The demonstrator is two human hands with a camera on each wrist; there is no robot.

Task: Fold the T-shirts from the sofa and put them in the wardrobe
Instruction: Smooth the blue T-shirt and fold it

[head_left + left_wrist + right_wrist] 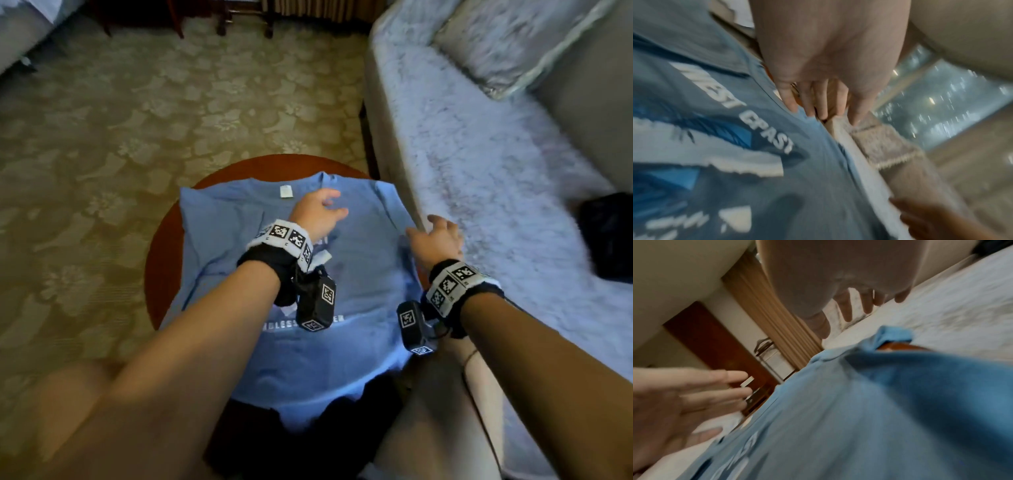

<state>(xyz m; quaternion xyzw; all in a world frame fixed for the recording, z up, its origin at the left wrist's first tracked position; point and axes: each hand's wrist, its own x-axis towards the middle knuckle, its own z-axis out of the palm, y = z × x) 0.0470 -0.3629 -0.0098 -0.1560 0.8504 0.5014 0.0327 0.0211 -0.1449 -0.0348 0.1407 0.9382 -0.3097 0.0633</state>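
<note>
Shirt status: the light blue cotton T-shirt with the white and navy chest print [274, 342] is spread face up on the round reddish-brown wooden worktop [161, 253], collar at 12 o'clock, hem hanging off the edge at 6 o'clock. No folds in it yet as far as I can see.

Both hands are up near the shoulders. The left hand [317, 214] hovers just over the collar area, fingers [715, 382] spread and relaxed, holding nothing. The right hand [436, 240] is at about 3 o'clock, by the shirt's right edge where it meets the sofa with the fluffy pale blue-grey throw [496, 171]. Its fingers [846, 309] are loosely spread too, and I can't tell if they touch the fabric or just float above it.

What could go wrong: the worktop is smaller than the shirt, so the sleeves and hem droop over the rim. Jersey is soft and floppy, so my guess is a quick tug on one shoulder drags the whole thing off the smooth wood. The right edge could also catch on the shaggy throw and bunch up mid-fold.

A dark garment [609, 236] sits on the sofa at 3 o'clock, probably next in line. Silvery cushion [507, 37] is at 1 o'clock. Wardrobe isn't in view.
</note>
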